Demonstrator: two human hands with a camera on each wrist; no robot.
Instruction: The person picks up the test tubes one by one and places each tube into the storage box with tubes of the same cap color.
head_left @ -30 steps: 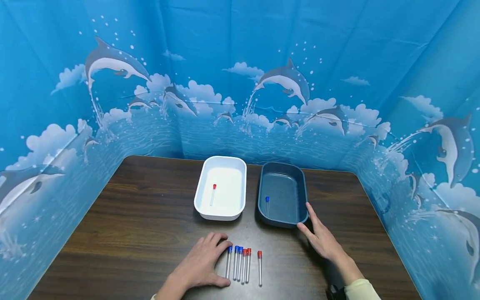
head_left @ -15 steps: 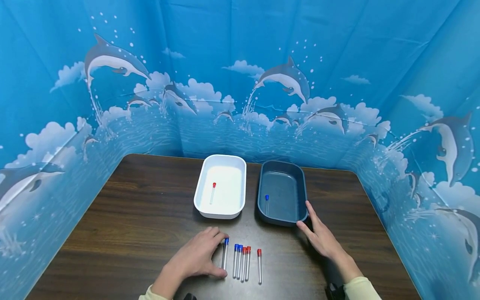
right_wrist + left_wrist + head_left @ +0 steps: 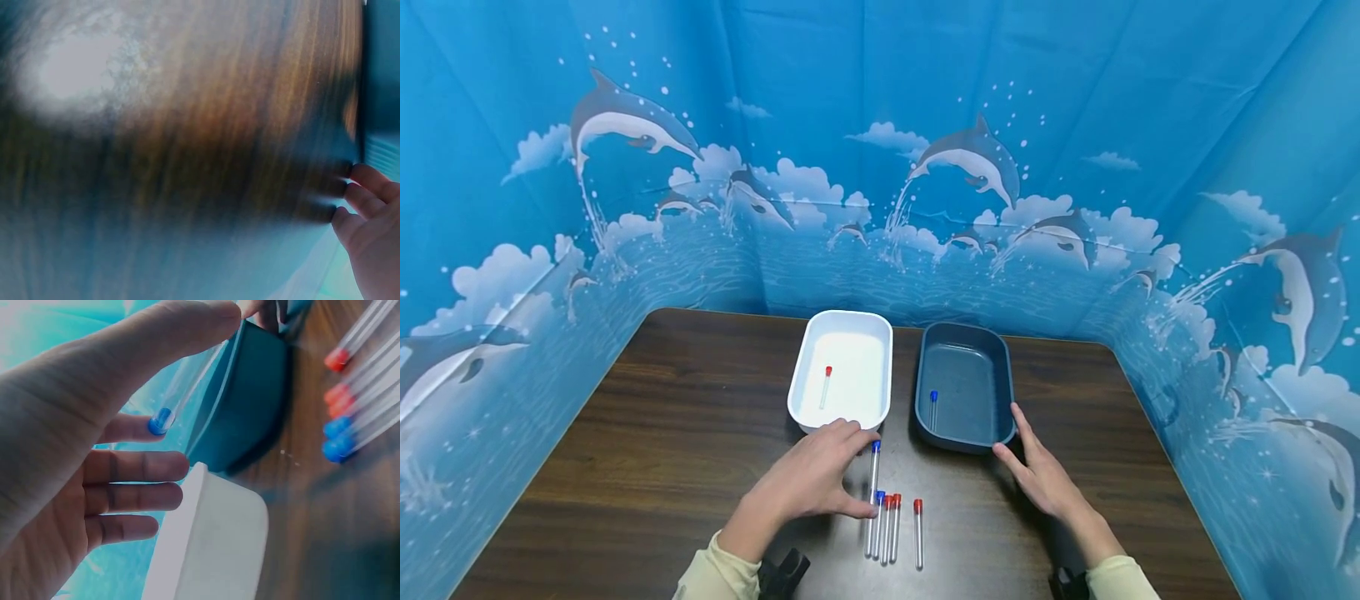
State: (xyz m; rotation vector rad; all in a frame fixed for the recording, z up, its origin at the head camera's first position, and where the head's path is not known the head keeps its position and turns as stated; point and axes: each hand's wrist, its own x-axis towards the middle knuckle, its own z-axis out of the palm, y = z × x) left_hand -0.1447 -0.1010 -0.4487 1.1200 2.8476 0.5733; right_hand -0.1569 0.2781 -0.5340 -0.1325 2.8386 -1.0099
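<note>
My left hand pinches a clear test tube with a blue cap between thumb and index finger, lifted above the table. In the left wrist view this blue-capped test tube spans thumb and index fingertip, and the other fingers stay extended. My right hand touches the near right corner of the dark blue tray with fairly straight fingers. One blue-capped tube lies inside that tray. A red-capped tube lies in the white tray to its left.
Several capped tubes lie side by side near the front, including a blue-capped one and red-capped ones; a single red-capped tube lies apart at the right. A dolphin-print curtain surrounds the brown wooden table.
My left hand has picked up the blue-capped test tube from the left end of the row, raised it, and carried it forward and right. The right hand has stayed at the dark tray.
</note>
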